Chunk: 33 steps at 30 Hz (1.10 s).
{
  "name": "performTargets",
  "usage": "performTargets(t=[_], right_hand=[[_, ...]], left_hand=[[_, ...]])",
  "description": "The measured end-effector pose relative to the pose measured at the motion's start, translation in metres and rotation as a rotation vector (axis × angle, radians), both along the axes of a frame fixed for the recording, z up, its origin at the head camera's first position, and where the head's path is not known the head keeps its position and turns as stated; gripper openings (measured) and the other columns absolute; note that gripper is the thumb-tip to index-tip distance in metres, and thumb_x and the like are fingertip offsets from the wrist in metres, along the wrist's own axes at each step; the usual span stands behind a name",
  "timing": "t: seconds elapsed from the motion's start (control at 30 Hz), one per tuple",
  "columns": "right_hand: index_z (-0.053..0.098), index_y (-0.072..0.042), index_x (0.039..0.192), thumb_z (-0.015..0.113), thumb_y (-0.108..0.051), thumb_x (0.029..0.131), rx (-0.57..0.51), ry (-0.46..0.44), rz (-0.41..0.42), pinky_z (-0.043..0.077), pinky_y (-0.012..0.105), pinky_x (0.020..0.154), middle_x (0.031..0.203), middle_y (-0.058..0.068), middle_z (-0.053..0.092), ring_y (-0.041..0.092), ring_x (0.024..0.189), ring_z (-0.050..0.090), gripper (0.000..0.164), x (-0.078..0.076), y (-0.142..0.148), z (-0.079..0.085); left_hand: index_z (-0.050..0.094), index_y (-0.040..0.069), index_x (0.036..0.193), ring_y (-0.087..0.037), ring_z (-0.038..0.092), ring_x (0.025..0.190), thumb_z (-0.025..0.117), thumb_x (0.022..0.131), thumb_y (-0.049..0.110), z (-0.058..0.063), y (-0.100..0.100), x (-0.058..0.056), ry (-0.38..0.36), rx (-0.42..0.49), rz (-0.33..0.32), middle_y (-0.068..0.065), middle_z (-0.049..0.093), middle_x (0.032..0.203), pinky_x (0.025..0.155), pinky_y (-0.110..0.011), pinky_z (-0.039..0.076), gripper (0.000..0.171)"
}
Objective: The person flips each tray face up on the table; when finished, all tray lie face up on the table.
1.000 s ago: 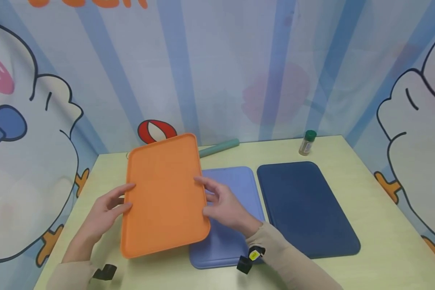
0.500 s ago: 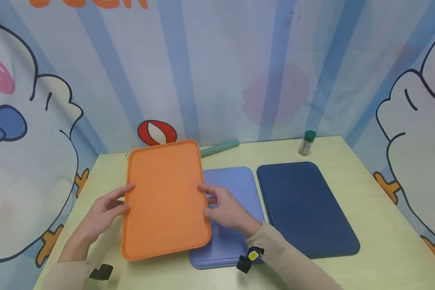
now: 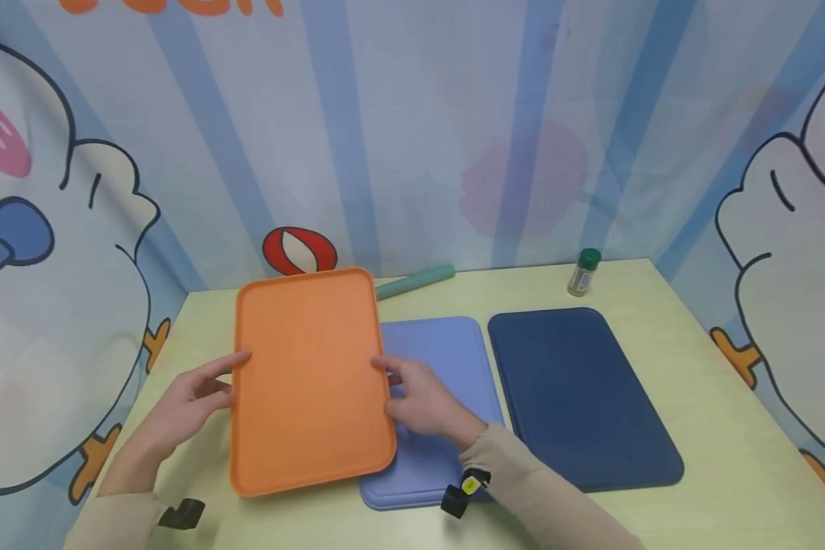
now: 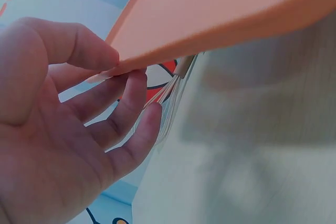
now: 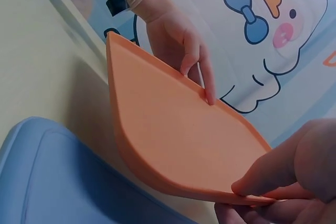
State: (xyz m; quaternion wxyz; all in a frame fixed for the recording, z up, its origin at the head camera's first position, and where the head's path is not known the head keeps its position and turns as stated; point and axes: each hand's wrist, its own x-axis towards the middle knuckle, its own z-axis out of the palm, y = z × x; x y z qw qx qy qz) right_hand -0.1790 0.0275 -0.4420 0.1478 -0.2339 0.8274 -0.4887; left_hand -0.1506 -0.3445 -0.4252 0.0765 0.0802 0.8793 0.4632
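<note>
An orange rectangular tray [image 3: 309, 382] with a low rim is held up over the table by both hands, slightly tilted. My left hand [image 3: 187, 405] pinches its left edge, thumb on the rim and fingers beneath, as the left wrist view shows. On the opposite edge my right hand [image 3: 422, 397] pinches the rim between thumb and fingers. Under the tray's right side lies a light blue tray [image 3: 447, 359], partly covered. Beside it, to the right, rests a dark blue tray [image 3: 584, 397].
A teal rod-like thing [image 3: 419, 281] lies at the back, its left end hidden by the orange tray. Wire loops of a whisk [image 4: 167, 95] show beneath that tray in the left wrist view. A small green-capped jar [image 3: 583, 273] stands back right, before a printed curtain [image 3: 419, 137].
The orange tray has come down a little, its far edge now lower in the head view, and has shifted slightly left. Both hands have moved with it, keeping their grip.
</note>
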Motion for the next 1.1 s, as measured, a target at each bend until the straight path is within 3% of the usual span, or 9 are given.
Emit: performTargets(t=[0.27, 0.7, 1.1], right_hand=[[0.048, -0.001, 0.156, 0.066, 0.011, 0.091, 0.003, -0.008, -0.023, 0.057, 0.03, 0.083, 0.156, 0.012, 0.053, 0.031, 0.132, 0.06, 0.069, 0.002, -0.009, -0.006], [0.05, 0.002, 0.153, 0.065, 0.012, 0.091, 0.026, -0.003, -0.005, 0.056, 0.045, 0.102, 0.153, 0.017, 0.056, 0.032, 0.131, 0.062, 0.064, 0.007, -0.022, -0.008], [0.051, 0.006, 0.15, 0.065, 0.016, 0.083, 0.001, -0.023, -0.017, 0.059, 0.039, 0.097, 0.151, 0.021, 0.057, 0.034, 0.129, 0.064, 0.069, 0.011, -0.035, -0.012]], left_hand=[[0.042, 0.013, 0.162, -0.017, 0.064, 0.101, 0.064, 0.098, 0.001, 0.001, -0.003, 0.002, 0.017, -0.032, 0.038, -0.02, 0.043, 0.163, 0.081, -0.033, 0.058, 0.069], [0.045, 0.008, 0.16, -0.016, 0.066, 0.101, 0.065, 0.097, 0.0, 0.002, -0.015, 0.003, 0.027, -0.078, 0.045, -0.021, 0.046, 0.161, 0.081, -0.025, 0.057, 0.066], [0.043, 0.004, 0.16, -0.013, 0.065, 0.107, 0.063, 0.101, 0.0, -0.003, -0.027, 0.003, 0.015, -0.094, 0.033, -0.025, 0.044, 0.16, 0.082, -0.023, 0.057, 0.062]])
